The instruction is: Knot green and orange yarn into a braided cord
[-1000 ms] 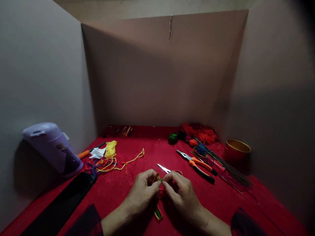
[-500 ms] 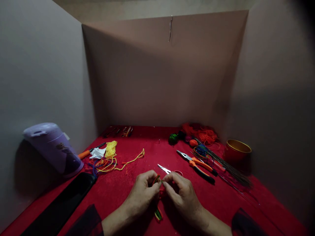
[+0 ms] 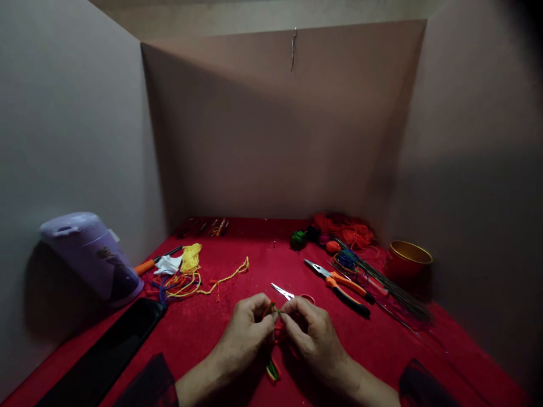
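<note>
Close together at the front middle, my left hand (image 3: 250, 326) and my right hand (image 3: 311, 330) both pinch a small bundle of coloured yarn (image 3: 272, 370). Green, red and yellow strands hang below my left fingers, and a short loop shows above its thumb. Between the two pinches the strand is thin and green; its exact end is hidden by the fingertips. Just beyond the hands lie small scissors (image 3: 283, 291), blades pointing away to the left, their red handle partly behind my right hand.
Orange-handled pliers (image 3: 339, 285), yarn balls (image 3: 298, 240), thin sticks (image 3: 390, 285) and a red bowl (image 3: 409, 261) lie to the right. On the left are yellow yarn (image 3: 192, 258), a purple container (image 3: 95, 257) and a black tray-like object (image 3: 106, 350). Panels (image 3: 280, 130) enclose the red cloth.
</note>
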{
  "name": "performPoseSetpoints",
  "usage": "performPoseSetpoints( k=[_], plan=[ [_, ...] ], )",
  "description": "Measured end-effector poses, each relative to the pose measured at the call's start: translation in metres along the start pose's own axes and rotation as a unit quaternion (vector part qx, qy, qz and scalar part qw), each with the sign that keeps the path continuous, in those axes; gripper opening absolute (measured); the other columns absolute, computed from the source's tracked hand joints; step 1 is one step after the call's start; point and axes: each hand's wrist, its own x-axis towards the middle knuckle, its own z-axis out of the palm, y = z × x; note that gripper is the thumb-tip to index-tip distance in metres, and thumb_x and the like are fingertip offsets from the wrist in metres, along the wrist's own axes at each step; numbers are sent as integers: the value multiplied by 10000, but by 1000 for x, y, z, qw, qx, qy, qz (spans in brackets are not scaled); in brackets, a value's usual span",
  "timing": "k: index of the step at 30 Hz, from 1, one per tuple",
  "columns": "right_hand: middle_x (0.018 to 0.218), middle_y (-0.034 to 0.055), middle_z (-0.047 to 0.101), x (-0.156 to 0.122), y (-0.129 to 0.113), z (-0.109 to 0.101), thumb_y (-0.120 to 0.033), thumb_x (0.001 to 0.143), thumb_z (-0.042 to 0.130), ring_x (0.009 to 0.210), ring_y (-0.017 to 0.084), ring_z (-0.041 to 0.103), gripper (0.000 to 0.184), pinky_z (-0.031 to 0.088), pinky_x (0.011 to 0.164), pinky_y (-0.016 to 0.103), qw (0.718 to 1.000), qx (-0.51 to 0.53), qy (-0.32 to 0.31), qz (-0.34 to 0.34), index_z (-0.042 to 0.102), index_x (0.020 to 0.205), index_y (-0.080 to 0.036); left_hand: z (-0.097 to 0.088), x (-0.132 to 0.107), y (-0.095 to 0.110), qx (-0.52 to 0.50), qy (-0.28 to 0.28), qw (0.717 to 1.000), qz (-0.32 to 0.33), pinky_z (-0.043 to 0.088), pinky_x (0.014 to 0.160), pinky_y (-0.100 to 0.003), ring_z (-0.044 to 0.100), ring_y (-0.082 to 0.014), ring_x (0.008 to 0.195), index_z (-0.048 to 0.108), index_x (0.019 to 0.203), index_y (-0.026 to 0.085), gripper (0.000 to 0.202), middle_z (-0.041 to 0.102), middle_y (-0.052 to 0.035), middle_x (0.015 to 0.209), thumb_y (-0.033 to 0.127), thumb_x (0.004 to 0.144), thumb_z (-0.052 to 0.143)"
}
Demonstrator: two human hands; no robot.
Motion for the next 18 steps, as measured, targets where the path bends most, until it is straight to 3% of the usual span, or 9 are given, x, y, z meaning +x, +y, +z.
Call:
performPoseSetpoints(
  k=[18],
  plan=[
    [666,7,551,-1,0,-2,-128,829,469,616,139,503,116,372,576,241,999,-12,-28,-11,509,733,-180,-1,1,3,46,6,999,-14,304,478,-207,429,-89,503,511,676,137,162,486,30,547,264,752,574]
  ],
)
